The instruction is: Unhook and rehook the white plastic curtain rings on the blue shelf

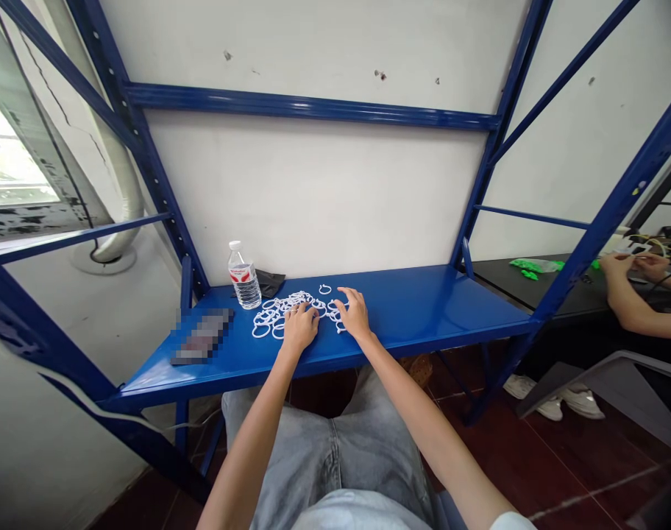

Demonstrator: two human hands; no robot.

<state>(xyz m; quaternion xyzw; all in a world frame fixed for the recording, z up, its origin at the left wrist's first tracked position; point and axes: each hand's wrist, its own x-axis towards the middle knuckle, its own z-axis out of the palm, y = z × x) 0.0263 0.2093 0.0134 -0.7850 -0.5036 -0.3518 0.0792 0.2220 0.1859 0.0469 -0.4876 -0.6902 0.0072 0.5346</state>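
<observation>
A loose heap of white plastic rings [269,318], which look like shower curtain rings, lies on the blue shelf tabletop [418,302]. My left hand [301,327] rests on the front right part of the heap, fingers lying over the rings, so some are hidden beneath it. To its right, my right hand [355,313] is open with its fingers apart, beside a few rings at the heap's right edge. One single ring [325,290] lies apart, behind the space between my hands.
A water bottle [243,276] stands behind the heap at left, with a black pouch [270,283] beside it. A blurred dark flat object [204,337] lies at the left. Blue frame posts [482,173] flank the table. At right, another person's hands [616,266] work near green pieces [534,266].
</observation>
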